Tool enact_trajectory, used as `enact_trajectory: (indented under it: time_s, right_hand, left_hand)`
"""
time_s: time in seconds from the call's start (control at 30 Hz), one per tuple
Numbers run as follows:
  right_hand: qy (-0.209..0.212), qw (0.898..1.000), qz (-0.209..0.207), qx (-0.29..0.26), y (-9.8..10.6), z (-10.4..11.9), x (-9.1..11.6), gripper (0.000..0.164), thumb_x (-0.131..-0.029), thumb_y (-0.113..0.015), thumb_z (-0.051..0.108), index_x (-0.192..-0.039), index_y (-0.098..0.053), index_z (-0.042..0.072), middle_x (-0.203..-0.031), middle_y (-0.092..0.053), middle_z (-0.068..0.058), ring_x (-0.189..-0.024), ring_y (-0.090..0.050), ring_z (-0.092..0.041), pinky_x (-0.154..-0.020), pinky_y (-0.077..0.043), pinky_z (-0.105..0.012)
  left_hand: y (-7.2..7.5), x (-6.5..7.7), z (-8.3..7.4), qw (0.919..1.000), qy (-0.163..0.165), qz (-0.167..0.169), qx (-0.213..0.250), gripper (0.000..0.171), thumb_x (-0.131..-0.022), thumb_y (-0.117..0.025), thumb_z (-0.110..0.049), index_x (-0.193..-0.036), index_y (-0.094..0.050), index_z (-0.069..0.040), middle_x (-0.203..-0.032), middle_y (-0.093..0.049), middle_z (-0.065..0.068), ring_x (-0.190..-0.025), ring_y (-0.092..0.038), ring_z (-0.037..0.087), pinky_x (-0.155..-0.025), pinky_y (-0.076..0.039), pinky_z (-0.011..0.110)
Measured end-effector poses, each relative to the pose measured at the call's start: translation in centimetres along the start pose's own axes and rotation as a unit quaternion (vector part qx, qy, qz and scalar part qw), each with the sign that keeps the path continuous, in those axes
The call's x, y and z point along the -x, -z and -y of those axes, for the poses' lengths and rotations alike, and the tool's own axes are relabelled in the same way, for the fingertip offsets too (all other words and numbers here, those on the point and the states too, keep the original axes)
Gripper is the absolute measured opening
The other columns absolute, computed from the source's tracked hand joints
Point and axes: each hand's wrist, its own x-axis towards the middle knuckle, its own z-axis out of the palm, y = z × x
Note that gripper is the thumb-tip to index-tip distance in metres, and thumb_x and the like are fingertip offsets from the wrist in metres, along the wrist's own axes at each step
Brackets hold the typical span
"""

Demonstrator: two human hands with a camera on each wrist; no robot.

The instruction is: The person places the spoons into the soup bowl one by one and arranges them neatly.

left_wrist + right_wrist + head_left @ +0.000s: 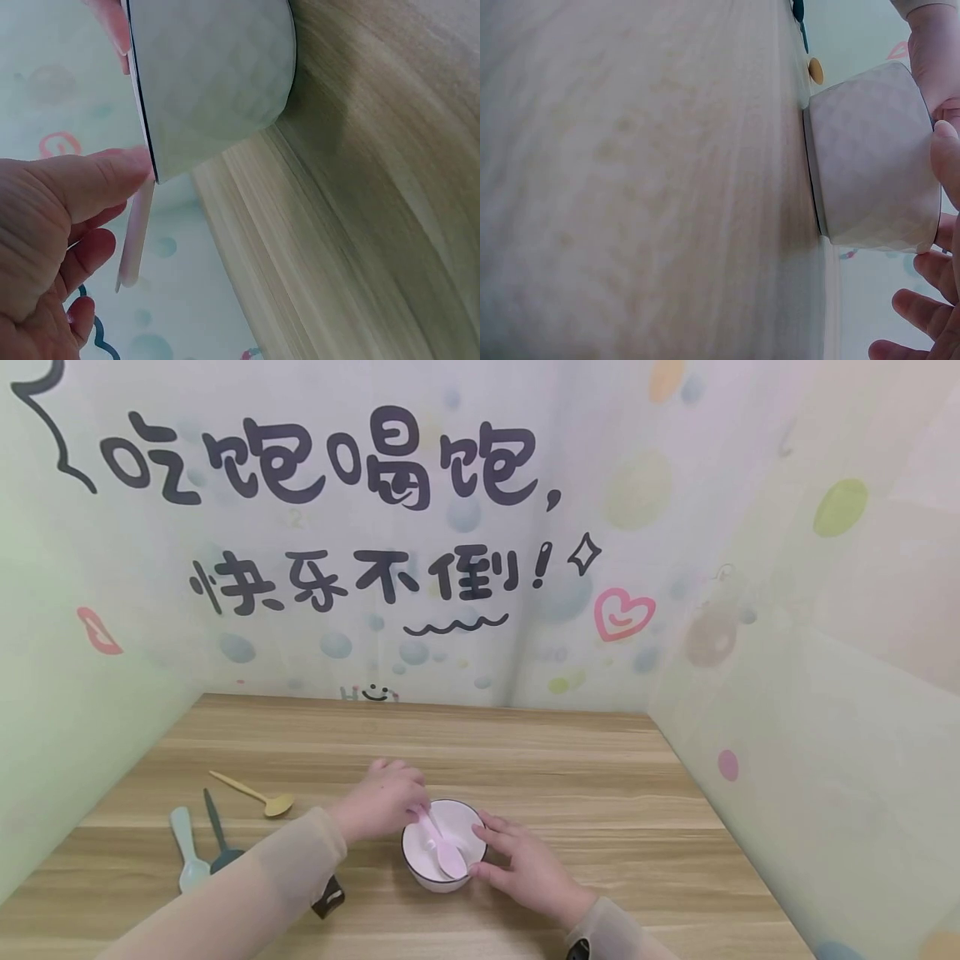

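Note:
A white bowl point(441, 886) with a dark rim stands upright on the table, its outer wall point(877, 165) faceted in the right wrist view. Inside it leans a pale pink spoon point(452, 860), bowl end down, its handle over the rim at the upper left. My left hand point(386, 802) pinches that handle right at the rim; in the left wrist view the thumb of this hand point(67, 202) presses against it. My right hand point(528, 868) holds the bowl from the right, thumb near the front rim and fingers farther back.
To the left on the wooden table point(570, 760) lie a yellow spoon point(278, 805), a light blue spoon point(193, 872) and a dark green spoon point(225, 857), the last partly hidden by my left sleeve point(247, 885). Printed walls border the table at the back and sides.

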Motion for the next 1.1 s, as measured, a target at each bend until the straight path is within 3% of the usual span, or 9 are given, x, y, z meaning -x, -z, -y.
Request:
enact_trajectory:
  time_s: [0.13, 0.27, 0.47, 0.63, 0.77, 1.1]
  right_hand:
    - [-0.002, 1.000, 0.001, 0.000, 0.0, 0.0, 0.0, 0.066, -0.088, -0.055, 0.059, -0.133, -0.058, 0.012, -0.145, -0.046, 0.001, -0.130, -0.046, -0.028, -0.103, -0.038, -0.047]
    - [-0.003, 1.000, 0.000, -0.004, 0.0, 0.0, 0.0, 0.066, -0.088, -0.056, 0.059, -0.133, -0.058, 0.011, -0.145, -0.046, 0.000, -0.131, -0.046, -0.028, -0.103, -0.038, -0.047]
    - [-0.007, 1.000, 0.001, -0.004, 0.0, 0.0, 0.1, 0.066, -0.088, -0.055, 0.060, -0.133, -0.058, 0.012, -0.145, -0.046, 0.001, -0.131, -0.045, -0.027, -0.103, -0.037, -0.047]
    - [-0.007, 1.000, 0.000, -0.006, 0.0, 0.0, 0.1, 0.066, -0.088, -0.056, 0.059, -0.133, -0.058, 0.011, -0.146, -0.046, 0.001, -0.131, -0.045, -0.028, -0.103, -0.037, -0.047]
    - [-0.007, 1.000, 0.001, -0.008, 0.0, 0.0, 0.1, 0.065, -0.088, -0.057, 0.058, -0.133, -0.058, 0.011, -0.146, -0.046, 0.001, -0.131, -0.045, -0.029, -0.103, -0.037, -0.048]
    - [-0.009, 1.000, 0.004, -0.014, 0.0, -0.1, 0.1, 0.066, -0.088, -0.056, 0.059, -0.133, -0.058, 0.011, -0.146, -0.046, 0.000, -0.131, -0.044, -0.031, -0.103, -0.036, -0.049]
  left_hand:
    - [0.0, 0.5, 0.2, 0.9997, 0.013, -0.015, 0.015, 0.013, -0.075, -0.079, -0.016, -0.086, -0.074, -0.019, -0.090, -0.061, -0.006, -0.092, -0.052, 0.020, -0.083, -0.034, 0.049]
    - [0.2, 0.9, 0.6, 0.9981, 0.036, -0.036, 0.036, 0.014, -0.075, -0.079, -0.017, -0.088, -0.075, -0.019, -0.090, -0.062, -0.007, -0.090, -0.055, 0.018, -0.080, -0.036, 0.046]
    - [0.6, 1.9, 1.3, 0.9900, 0.089, -0.063, 0.090, 0.016, -0.077, -0.079, -0.016, -0.093, -0.075, -0.018, -0.092, -0.065, -0.008, -0.090, -0.060, 0.019, -0.080, -0.040, 0.046]
    - [0.9, 3.2, 2.2, 0.9715, 0.162, -0.073, 0.157, 0.020, -0.083, -0.074, -0.016, -0.102, -0.073, -0.011, -0.102, -0.065, 0.004, -0.098, -0.060, 0.029, -0.087, -0.044, 0.049]
    - [1.1, 4.3, 3.1, 0.9568, 0.201, -0.084, 0.192, 0.022, -0.086, -0.072, -0.017, -0.106, -0.071, -0.008, -0.110, -0.064, 0.009, -0.101, -0.059, 0.031, -0.087, -0.047, 0.050]
    - [1.3, 7.5, 5.8, 0.9320, 0.277, -0.089, 0.215, 0.033, -0.090, -0.067, -0.022, -0.117, -0.064, -0.002, -0.113, -0.064, 0.017, -0.099, -0.058, 0.031, -0.081, -0.048, 0.048]
